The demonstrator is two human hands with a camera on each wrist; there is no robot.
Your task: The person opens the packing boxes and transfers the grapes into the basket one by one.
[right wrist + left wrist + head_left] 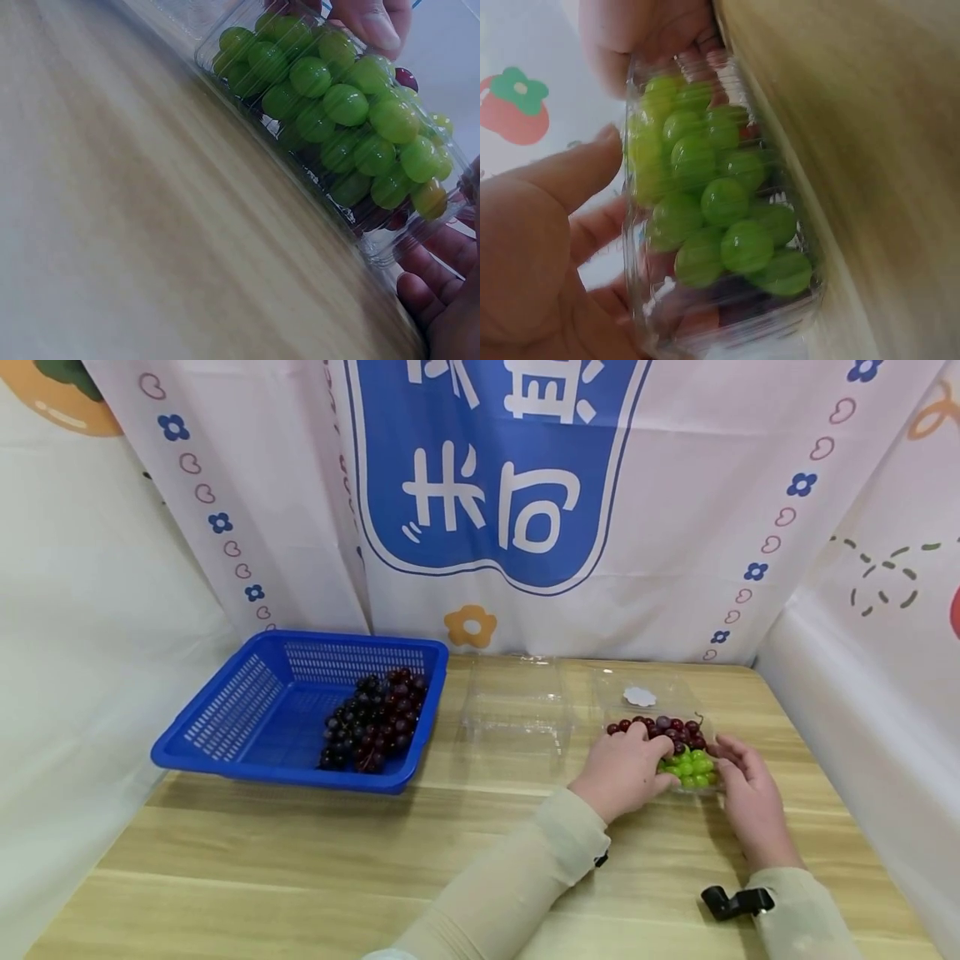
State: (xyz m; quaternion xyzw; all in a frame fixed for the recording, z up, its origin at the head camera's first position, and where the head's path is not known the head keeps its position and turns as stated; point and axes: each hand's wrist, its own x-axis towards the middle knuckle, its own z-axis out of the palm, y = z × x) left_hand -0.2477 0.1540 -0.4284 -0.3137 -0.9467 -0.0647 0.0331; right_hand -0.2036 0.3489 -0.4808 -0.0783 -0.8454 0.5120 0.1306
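Observation:
A clear plastic box holds green grapes at its near side and dark red grapes behind them. My left hand reaches over the box's left part, its fingertips on the dark grapes and its thumb by the green ones. In the left wrist view that thumb is stretched out beside the rim. The right hand grips the right end of the box, with fingers bent against the wall in the right wrist view. The raised lid, with a white label, lies behind the grapes.
A blue basket stands at the left, with dark grapes heaped in its right side. Between basket and hands sits another clear plastic box, lid up. A printed cloth hangs along the back edge of the wooden table.

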